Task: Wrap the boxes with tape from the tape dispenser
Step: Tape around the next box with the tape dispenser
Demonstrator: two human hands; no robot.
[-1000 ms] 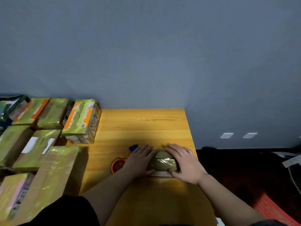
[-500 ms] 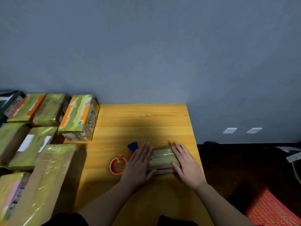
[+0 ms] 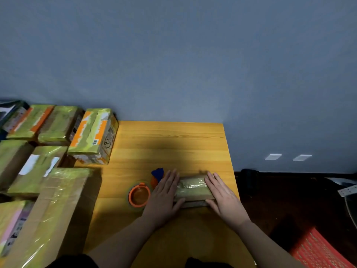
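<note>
Box being worked on: a small flat rectangular cardboard box skinned in shiny, crinkly clear tape, lying on the table in the lower middle of the frame, squeezed between both hands.

Left hand: flat and palm-down, fingers straight and close together, lying over the box's left end – thumb tucked along the near edge.

Right hand: same deal on the right end, fingers slightly spread, palm pressing down on the box top and thumb at the near corner. Neither hand is pinching anything.

Tape dispenser: round orange plastic ring holding a roll of clear tape, lying flat just left of the left hand, with a blue and orange handle bit poking out toward the wall, partly hidden by the fingers.

Table: smooth honey-yellow wood with visible grain, a dark shadow across the middle.

Finished pile: glossy yellowish-green taped cartons fill the left of the frame – one with orange stripes and a barcode sits on the table's upper-left corner, and a long brown cardboard one runs down the lower left.

Background: matte grey-blue wall; red woven mesh thing in the lower right corner.
</note>
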